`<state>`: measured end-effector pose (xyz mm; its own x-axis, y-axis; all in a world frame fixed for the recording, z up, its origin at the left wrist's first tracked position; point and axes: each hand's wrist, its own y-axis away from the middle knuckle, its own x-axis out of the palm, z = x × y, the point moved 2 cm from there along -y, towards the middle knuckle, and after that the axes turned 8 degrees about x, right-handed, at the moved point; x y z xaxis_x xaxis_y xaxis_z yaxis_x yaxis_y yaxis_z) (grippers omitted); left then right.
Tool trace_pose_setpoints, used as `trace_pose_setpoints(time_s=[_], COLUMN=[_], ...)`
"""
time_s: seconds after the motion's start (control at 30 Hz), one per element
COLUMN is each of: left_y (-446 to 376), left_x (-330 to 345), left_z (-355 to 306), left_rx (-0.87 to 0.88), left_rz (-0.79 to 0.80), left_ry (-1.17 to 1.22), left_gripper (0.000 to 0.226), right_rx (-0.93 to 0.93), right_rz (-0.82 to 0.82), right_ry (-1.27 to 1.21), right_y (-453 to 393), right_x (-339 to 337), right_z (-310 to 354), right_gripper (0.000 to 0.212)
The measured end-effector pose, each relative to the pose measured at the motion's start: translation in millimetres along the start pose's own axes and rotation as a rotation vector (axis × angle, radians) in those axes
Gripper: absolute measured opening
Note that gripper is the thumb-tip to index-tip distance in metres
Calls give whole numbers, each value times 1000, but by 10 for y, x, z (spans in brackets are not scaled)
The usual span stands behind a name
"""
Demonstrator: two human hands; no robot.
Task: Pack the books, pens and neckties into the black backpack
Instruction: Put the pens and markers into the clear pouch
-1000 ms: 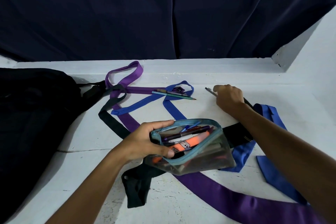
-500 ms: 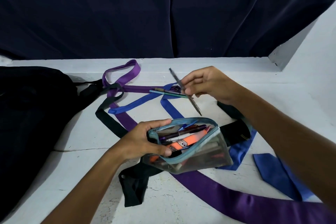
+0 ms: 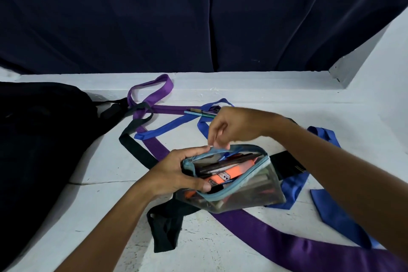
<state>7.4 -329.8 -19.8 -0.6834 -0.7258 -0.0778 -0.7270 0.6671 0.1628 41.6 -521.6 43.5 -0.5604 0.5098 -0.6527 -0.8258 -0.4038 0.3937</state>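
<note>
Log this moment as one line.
left hand: holds clear pencil pouch open | right hand: fingers at pouch mouth | two pens: on table

left hand (image 3: 176, 172) gripping clear pouch (image 3: 238, 185), right hand (image 3: 234, 126) above

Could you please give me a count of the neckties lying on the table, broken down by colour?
Purple necktie: 1
Blue necktie: 1
Black necktie: 1
Total: 3 neckties, tangled together and crossing one another on the white table.
</note>
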Motion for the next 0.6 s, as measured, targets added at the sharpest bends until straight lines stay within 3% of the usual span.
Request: trace_pose_setpoints(time_s=[0.13, 0.23, 0.43, 0.6], left_y=[24, 38, 56, 67], left_x=[-1, 33, 68, 54], left_z=[-8, -34, -56, -14], left_rx=[-37, -47, -34, -36], left_rz=[-39, -38, -39, -52], left_ry=[21, 45, 73, 82], left_gripper=[85, 80, 70, 74], right_rx=[92, 190, 314, 346], right_rz=[-314, -420, -478, -412], right_ry=[-86, 19, 275, 247], right_y=[-401, -739, -1098, -1117], right_x=[-268, -307, -203, -162], right_z=[-288, -536, -763, -818], right_gripper=[18, 21, 21, 20])
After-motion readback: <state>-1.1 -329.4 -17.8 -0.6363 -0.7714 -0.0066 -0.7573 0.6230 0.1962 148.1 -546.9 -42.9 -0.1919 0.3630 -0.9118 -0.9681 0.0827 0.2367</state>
